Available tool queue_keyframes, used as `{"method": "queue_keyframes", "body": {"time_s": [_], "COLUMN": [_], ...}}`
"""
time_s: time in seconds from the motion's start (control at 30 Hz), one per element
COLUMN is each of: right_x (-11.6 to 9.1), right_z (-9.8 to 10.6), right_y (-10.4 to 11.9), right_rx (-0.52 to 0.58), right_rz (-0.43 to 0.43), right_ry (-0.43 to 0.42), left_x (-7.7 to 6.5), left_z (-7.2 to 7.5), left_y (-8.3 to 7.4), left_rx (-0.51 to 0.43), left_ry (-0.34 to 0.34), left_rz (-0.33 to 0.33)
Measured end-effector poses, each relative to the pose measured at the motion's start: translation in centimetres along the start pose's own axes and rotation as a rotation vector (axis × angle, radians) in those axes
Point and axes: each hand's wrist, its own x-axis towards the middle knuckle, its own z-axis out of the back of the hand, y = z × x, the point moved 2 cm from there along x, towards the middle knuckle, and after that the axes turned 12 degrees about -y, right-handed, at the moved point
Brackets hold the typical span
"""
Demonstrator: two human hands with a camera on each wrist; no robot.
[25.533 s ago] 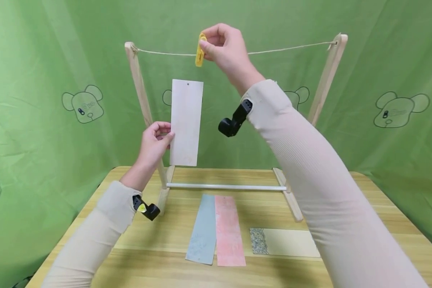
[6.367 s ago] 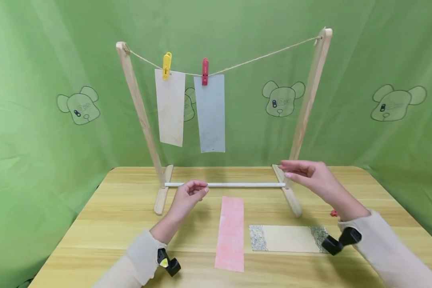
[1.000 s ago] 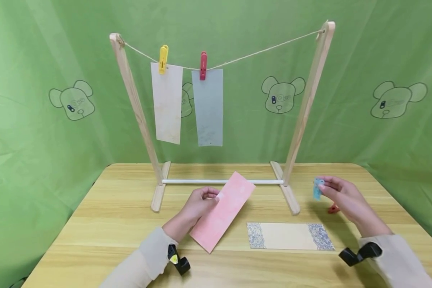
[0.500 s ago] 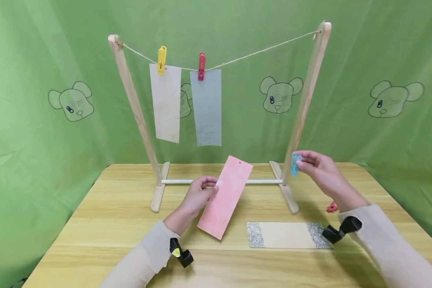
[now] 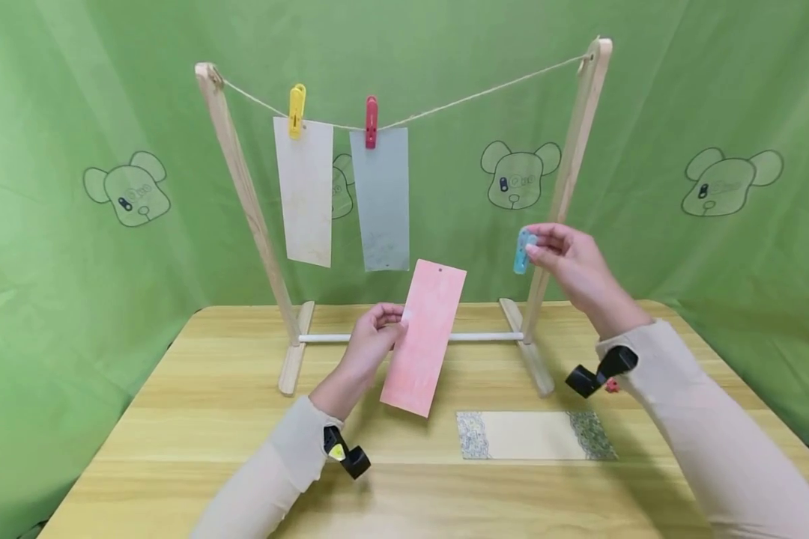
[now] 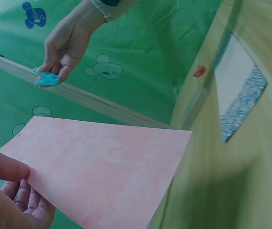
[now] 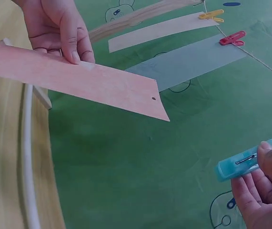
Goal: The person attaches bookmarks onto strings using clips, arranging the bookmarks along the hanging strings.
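Observation:
My left hand pinches the left long edge of a pink paper strip, which tilts in the air and has a small hole near its top. In my right hand a light blue clothespin is held between thumb and fingers, in front of the right post. A white strip hangs from the string under a yellow clothespin. Beside it a grey-blue strip hangs under a red clothespin. The right wrist view shows the blue clothespin's metal spring.
A wooden frame with a left post, right post and white crossbar stands on the table. A cream strip with blue lace-patterned ends lies at front right. Another red clothespin lies partly behind the right wrist camera.
Since a second ago, my left hand has raised the pink strip and turned it more upright. My right hand has moved up and left with the blue clothespin. Earlier, the white and grey-blue strips were hung.

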Motion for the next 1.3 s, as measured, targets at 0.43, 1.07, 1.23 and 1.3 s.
{"method": "queue_keyframes", "body": {"time_s": [0.43,1.07,1.23,1.3], "right_x": [2.7,5.6,5.8,5.9], "right_z": [-1.8,-4.8,-5.0,-5.0], "right_y": [5.5,11.2,12.5,13.1], "right_rx": [0.062,0.165,0.205,0.232], "right_rz": [0.053,0.091,0.118,0.133], "right_ry": [-0.034,-0.086,-0.07,-0.069], "left_x": [0.7,1.9,2.2,2.4], "left_z": [-1.0,-1.5,-1.8,-1.9], "left_y": [-3.8,-5.9,-6.8,-7.2], "left_rx": [-0.078,-0.086,-0.106,-0.115], "left_ry": [-0.059,-0.132,-0.151,-0.152], "left_rz": [-0.108,-0.126,-0.158,-0.169]}}
